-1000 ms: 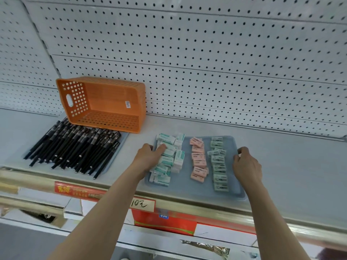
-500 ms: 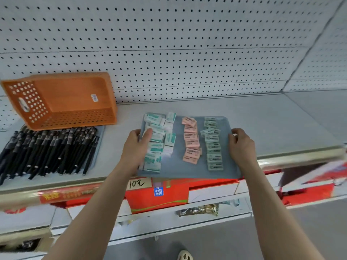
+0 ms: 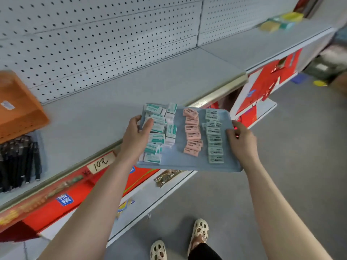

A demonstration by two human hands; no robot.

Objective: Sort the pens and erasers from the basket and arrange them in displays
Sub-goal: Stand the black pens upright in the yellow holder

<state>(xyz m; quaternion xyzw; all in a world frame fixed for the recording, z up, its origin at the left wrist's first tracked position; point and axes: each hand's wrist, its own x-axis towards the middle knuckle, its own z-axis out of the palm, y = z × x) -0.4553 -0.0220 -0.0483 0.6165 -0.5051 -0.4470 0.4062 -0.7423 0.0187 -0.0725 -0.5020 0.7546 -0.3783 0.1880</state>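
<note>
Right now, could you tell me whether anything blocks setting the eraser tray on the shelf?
Nothing visible does. The left hand and right hand hold the tray; the shelf right of the orange basket shows no objects.

Erasers (image 3: 193, 136) lie in rows on the tray (image 3: 187, 164) — basket (image 3: 16, 109) and pens (image 3: 18, 162) far left.

A handwritten price tag (image 3: 101, 162) on the shelf rail (image 3: 221, 91) reads "10元"; the grey-green erasers (image 3: 214, 136) bear "4B".
</note>
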